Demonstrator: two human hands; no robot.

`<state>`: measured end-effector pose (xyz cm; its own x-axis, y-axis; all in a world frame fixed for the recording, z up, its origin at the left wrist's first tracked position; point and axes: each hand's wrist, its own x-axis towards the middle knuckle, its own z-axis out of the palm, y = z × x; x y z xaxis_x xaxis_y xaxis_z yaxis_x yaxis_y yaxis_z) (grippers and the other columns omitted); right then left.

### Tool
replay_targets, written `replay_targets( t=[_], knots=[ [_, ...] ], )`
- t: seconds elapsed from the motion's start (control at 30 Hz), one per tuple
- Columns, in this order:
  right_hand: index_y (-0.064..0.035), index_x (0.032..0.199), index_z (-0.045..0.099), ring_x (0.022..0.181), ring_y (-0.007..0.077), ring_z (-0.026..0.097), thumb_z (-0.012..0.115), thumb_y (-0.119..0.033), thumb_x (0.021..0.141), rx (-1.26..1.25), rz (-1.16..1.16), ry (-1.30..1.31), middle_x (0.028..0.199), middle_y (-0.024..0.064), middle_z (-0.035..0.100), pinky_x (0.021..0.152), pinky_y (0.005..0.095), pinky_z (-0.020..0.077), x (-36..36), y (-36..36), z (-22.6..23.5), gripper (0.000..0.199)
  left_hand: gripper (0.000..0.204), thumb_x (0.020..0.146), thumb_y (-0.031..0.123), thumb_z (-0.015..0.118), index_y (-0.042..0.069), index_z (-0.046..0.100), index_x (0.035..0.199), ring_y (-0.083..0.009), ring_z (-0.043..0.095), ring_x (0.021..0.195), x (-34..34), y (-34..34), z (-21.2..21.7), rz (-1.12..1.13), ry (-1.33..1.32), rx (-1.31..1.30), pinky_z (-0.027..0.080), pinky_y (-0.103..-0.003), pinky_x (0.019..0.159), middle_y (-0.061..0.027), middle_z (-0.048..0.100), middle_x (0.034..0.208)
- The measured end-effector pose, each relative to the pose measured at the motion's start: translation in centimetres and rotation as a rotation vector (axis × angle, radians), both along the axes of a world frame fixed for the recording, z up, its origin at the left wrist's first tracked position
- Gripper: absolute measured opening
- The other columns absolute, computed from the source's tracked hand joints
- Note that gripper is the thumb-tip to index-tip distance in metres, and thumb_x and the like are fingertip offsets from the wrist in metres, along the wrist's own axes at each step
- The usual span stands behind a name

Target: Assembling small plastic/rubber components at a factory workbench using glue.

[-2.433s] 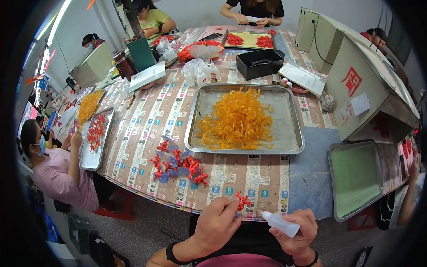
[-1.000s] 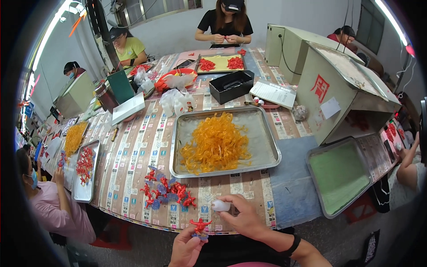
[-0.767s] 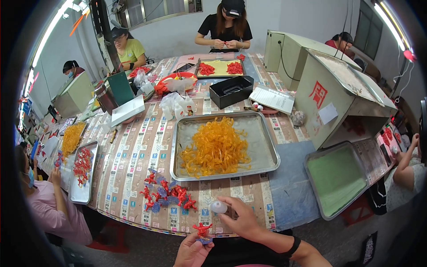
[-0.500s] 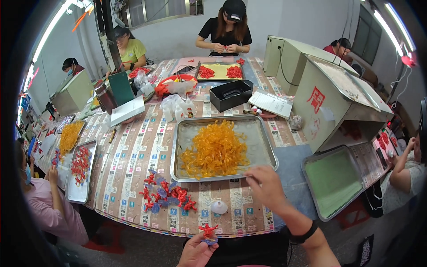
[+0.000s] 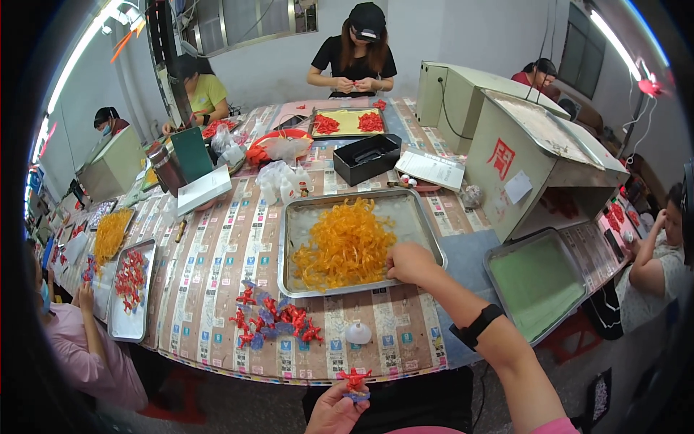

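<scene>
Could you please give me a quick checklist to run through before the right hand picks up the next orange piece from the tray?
1. Right hand is over the pile of orange pieces: ok, at its right edge.
2. A single orange piece is pinched: cannot tell, the fingertips are hidden.
3. Metal tray lies flat on the table: ok.
4. Left hand holds the red piece ready: ok, raised at the table's near edge.
5. White glue bottle is within reach: ok, standing between tray and table edge.
</scene>
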<state>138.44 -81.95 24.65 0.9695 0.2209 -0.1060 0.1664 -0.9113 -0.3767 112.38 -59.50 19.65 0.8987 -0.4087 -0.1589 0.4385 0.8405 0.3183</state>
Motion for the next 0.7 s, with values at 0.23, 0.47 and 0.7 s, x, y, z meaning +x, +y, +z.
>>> replay_targets(
  t=[0.23, 0.47, 0.7],
  knots=[
    [-0.006, 0.081, 0.065, 0.076, 0.0332, 0.063, 0.062, -0.017, 0.074, -0.089, 0.018, -0.123, 0.077, 0.0143, 0.066, 0.068, 0.043, 0.0496, -0.6, -1.5, 0.3, 0.014, 0.047, 0.087, 0.002, 0.063, -0.001, 0.048, 0.131, -0.012, 0.055, 0.099, 0.0, 0.5, 0.1, -0.028, -0.004, 0.054, 0.046, -0.025, 0.085, -0.008, 0.054, 0.123],
    [-0.0006, 0.084, 0.063, 0.067, 0.0286, 0.062, 0.058, -0.015, 0.08, 0.322, -0.039, -0.079, 0.072, 0.0138, 0.065, 0.065, 0.0387, 0.0488, -2.0, -4.1, 1.8, 0.015, 0.042, 0.089, 0.005, 0.062, 0.001, 0.05, 0.13, -0.0146, 0.06, 0.096, 0.5, -0.6, 0.7, 0.018, -0.021, 0.076, 0.049, -0.029, 0.085, -0.0095, 0.057, 0.121],
    [0.0018, 0.095, 0.066, 0.071, 0.0081, 0.056, 0.059, -0.013, 0.089, 1.005, -0.153, 0.38, 0.081, 0.0013, 0.061, 0.064, 0.0246, 0.0489, -7.0, -4.5, 3.5, 0.017, 0.032, 0.089, 0.003, 0.061, 0.001, 0.056, 0.12, -0.0167, 0.06, 0.095, 1.8, -1.5, 2.4, 0.014, 0.054, 0.091, 0.049, -0.032, 0.088, -0.0075, 0.06, 0.11]
  ],
)
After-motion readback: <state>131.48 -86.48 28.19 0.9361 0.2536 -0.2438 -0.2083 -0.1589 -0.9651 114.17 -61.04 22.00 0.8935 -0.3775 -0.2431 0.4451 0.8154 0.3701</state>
